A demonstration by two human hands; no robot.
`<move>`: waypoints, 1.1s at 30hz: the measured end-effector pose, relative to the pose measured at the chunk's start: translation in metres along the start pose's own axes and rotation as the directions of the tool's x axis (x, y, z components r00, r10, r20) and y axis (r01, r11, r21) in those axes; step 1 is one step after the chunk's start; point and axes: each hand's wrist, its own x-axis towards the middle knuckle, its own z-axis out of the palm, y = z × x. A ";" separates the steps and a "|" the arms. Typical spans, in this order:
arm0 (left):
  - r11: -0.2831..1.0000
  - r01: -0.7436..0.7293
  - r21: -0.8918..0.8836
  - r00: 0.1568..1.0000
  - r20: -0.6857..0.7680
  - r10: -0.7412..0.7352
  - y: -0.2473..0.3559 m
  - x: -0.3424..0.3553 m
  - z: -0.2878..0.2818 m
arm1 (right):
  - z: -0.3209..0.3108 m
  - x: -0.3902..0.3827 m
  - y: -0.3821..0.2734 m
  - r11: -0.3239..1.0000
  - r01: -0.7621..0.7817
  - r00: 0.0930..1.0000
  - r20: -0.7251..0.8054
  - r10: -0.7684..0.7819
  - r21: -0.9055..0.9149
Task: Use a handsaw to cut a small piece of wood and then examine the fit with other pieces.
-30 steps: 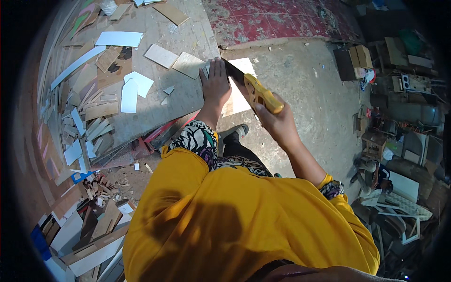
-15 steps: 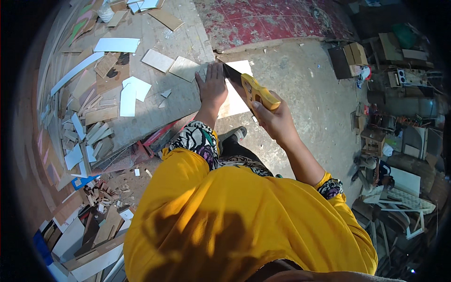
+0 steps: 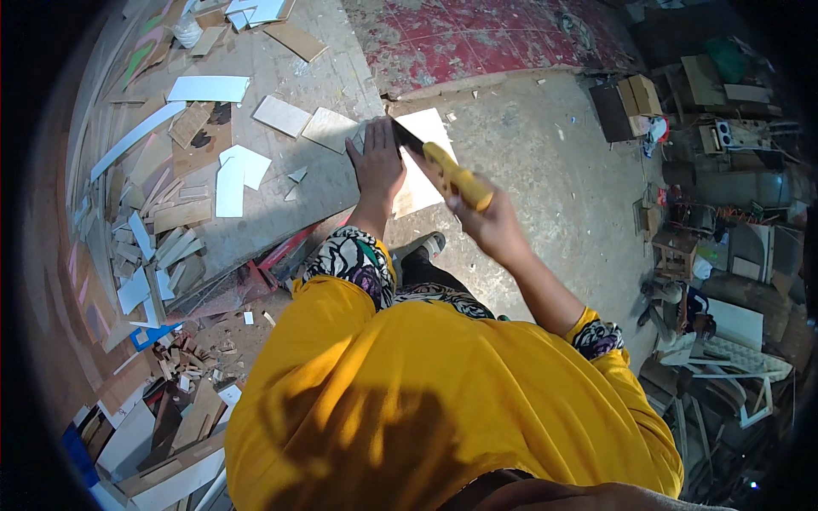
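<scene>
My left hand [image 3: 376,162] lies flat, fingers apart, on a pale thin board [image 3: 422,179] that juts off the edge of a grey workbench [image 3: 256,213]. My right hand [image 3: 490,223] grips the yellow handle of a hand saw [image 3: 443,166], whose dark blade runs up and to the left, meeting the board just right of my left hand's fingers. A yellow garment with patterned sleeves fills the lower part of the view. One dark shoe [image 3: 423,247] shows below the board.
Several wood offcuts and white panel pieces [image 3: 234,175] litter the workbench. Scrap blocks and boards [image 3: 183,375] are heaped at lower left. A red-painted slab [image 3: 477,38] lies beyond the bench. Cardboard boxes [image 3: 635,102], stools and clutter line the right side on bare concrete floor [image 3: 554,170].
My head has tilted, so the whole scene has shifted slightly. The saw has moved a little along the board; my left hand stays pressed on it.
</scene>
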 end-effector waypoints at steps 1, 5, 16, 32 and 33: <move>1.000 0.028 -0.005 1.000 0.011 -0.028 -0.001 -0.002 -0.001 | 0.006 -0.008 0.012 0.992 0.108 0.994 -0.001 -0.108 -0.071; 1.000 0.000 0.025 0.998 -0.062 0.002 -0.006 -0.002 0.006 | 0.014 -0.022 0.026 0.985 0.159 0.987 0.001 -0.159 -0.061; 0.999 -0.032 -0.003 0.997 -0.070 0.032 -0.005 0.000 0.007 | -0.019 0.076 -0.030 0.903 -0.253 0.965 0.159 0.209 0.349; 1.000 0.001 0.005 1.000 0.018 -0.001 -0.003 -0.002 0.005 | 0.009 0.055 0.016 0.980 0.026 0.996 -0.091 -0.009 0.196; 1.000 0.001 -0.015 1.000 0.012 -0.001 -0.002 -0.002 0.003 | 0.000 0.050 0.013 0.932 0.038 0.992 -0.122 0.007 0.360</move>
